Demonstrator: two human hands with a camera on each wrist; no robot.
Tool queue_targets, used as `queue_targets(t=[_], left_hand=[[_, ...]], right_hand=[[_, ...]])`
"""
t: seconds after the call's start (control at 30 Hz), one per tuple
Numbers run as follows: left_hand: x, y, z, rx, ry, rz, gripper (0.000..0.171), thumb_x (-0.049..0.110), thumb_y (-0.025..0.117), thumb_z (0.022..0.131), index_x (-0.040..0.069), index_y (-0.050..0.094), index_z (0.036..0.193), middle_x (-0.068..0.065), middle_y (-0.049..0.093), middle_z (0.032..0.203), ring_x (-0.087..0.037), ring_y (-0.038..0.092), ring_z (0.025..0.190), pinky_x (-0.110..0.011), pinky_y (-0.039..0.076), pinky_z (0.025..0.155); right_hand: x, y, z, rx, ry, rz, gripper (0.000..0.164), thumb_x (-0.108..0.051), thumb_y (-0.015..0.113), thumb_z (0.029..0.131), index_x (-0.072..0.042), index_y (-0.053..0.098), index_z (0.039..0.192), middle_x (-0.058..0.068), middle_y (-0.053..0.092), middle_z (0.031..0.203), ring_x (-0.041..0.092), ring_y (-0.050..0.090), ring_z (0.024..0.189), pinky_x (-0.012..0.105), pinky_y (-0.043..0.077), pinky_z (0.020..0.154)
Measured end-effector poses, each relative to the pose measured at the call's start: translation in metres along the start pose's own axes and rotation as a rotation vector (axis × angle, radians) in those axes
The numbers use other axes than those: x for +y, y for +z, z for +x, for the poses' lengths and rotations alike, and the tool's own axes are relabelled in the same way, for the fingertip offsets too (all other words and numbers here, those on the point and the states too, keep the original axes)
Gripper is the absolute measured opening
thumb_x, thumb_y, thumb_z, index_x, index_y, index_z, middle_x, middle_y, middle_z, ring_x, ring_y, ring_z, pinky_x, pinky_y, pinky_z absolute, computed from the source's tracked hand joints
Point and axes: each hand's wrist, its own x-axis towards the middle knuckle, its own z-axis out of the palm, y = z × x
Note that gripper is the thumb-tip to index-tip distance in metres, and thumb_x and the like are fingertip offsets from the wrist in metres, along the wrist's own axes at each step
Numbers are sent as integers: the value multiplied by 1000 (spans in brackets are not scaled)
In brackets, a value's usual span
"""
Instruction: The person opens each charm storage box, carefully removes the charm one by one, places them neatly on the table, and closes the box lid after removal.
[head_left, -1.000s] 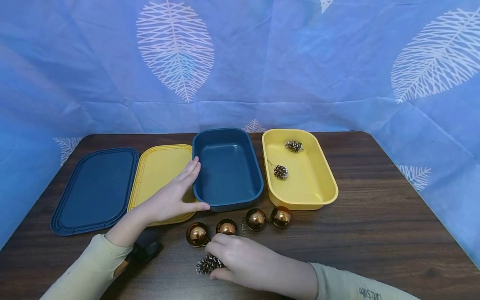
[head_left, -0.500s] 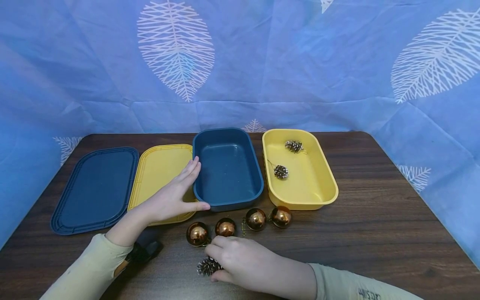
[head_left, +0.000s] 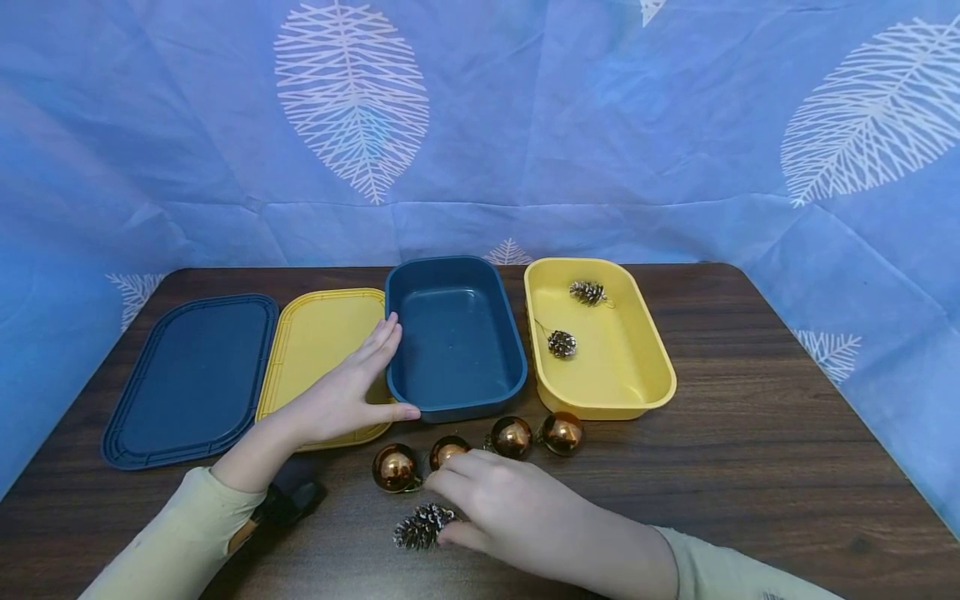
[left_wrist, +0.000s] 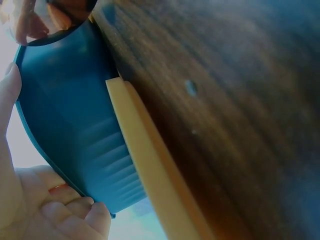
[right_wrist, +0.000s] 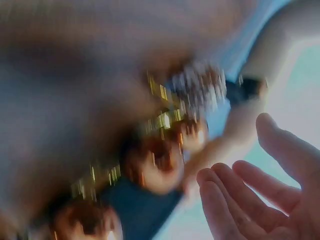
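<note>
In the head view my left hand (head_left: pixel 341 404) rests against the left side of the blue container (head_left: pixel 456 354), fingers straight along its rim and thumb at the near corner. My right hand (head_left: pixel 510 508) hovers low over the table, just right of a snow-tipped pinecone (head_left: pixel 423 527). The right wrist view shows that hand (right_wrist: pixel 255 200) with loosely bent fingers and nothing between them; the pinecone (right_wrist: pixel 202 87) is blurred and apart from it. Several shiny copper baubles (head_left: pixel 395 468) lie in a row beyond the right hand, which partly covers one of them.
A yellow container (head_left: pixel 622 358) holding two pinecones (head_left: pixel 588 292) stands right of the blue one. To the left lie a yellow lid (head_left: pixel 322 350) and a dark blue lid (head_left: pixel 198 379). A patterned blue cloth (head_left: pixel 600 125) hangs behind the table.
The right hand has let go of the pinecone and risen away to the upper right, leaving it on the table. The left hand has stayed in place.
</note>
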Motion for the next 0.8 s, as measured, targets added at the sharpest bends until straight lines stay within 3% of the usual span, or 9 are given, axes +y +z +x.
queue_targets(t=[0.2,0.43,0.57,0.8], left_hand=[[0,-1,0,-2,3,-2,110,67,62,78,15,1,154,6,-13,158,-17,-9,144,-50,14,113],[0,0,0,-5,8,0,109,67,61,79,16,0,154,6,-14,157,-18,-8,144,-50,15,112],[0,0,0,-3,5,-2,109,67,61,79,16,0,154,5,-14,157,-20,-7,144,-51,16,112],[0,0,-1,0,4,1,109,67,61,79,17,0,154,6,-14,157,-23,-6,145,-51,16,112]], right_hand=[[32,-38,-5,114,175,48,36,-28,73,86,-10,63,116,-2,63,111,10,58,103,27,49,88],[97,-72,-15,165,415,47,33,-14,75,84,-1,65,113,10,66,107,25,63,97,39,52,82],[130,-78,-21,117,489,63,32,-12,74,84,0,64,111,14,66,107,29,62,98,43,50,83],[164,-65,-24,46,514,110,39,-11,75,83,6,63,115,20,64,111,32,61,98,43,51,82]])
